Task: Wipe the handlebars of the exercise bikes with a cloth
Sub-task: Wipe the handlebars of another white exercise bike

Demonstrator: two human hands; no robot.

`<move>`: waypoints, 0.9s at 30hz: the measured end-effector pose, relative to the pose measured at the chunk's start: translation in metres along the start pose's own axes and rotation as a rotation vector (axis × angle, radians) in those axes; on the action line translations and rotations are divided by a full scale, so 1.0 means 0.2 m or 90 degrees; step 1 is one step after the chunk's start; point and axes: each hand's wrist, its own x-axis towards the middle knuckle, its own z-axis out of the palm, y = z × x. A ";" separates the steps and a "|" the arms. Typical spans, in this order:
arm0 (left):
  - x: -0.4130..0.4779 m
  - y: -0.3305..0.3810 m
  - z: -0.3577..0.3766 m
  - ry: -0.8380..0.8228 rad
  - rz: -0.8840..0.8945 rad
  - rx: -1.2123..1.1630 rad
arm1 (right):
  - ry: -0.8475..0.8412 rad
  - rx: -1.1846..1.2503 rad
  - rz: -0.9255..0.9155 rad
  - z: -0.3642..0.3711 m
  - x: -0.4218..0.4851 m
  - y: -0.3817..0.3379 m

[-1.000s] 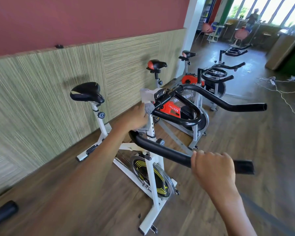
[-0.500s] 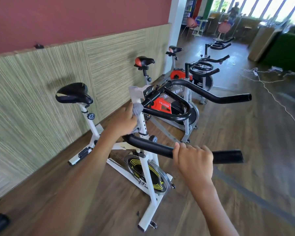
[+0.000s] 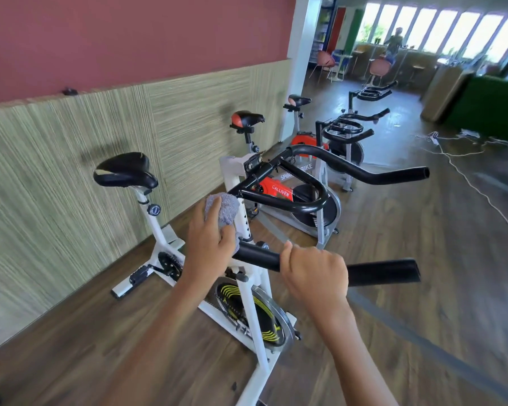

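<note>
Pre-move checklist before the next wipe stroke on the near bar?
1. Grip: left hand holds cloth: ok.
2. Contact: cloth meets near bar at its inner end: ok.
3. Bracing: right hand curled round near bar: ok.
4. Stroke path to the bar's tip free: not ok, right hand sits mid-bar.
5. Wiping done on far bar: cannot tell.
</note>
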 end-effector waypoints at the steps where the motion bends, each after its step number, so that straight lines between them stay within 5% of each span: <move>1: -0.01 -0.01 0.01 0.030 0.011 -0.019 | -0.032 -0.005 -0.018 0.01 0.00 -0.02; 13: -0.14 -0.08 0.42 0.464 0.288 -0.349 | 0.202 -0.045 -0.016 0.20 -0.07 -0.10; 20: 0.07 -0.28 0.47 0.650 0.724 -0.025 | 0.385 -0.079 -0.184 0.25 -0.10 -0.06; 27: 0.14 -0.27 0.49 0.798 0.810 0.104 | 0.463 -0.073 -0.143 0.32 -0.12 -0.01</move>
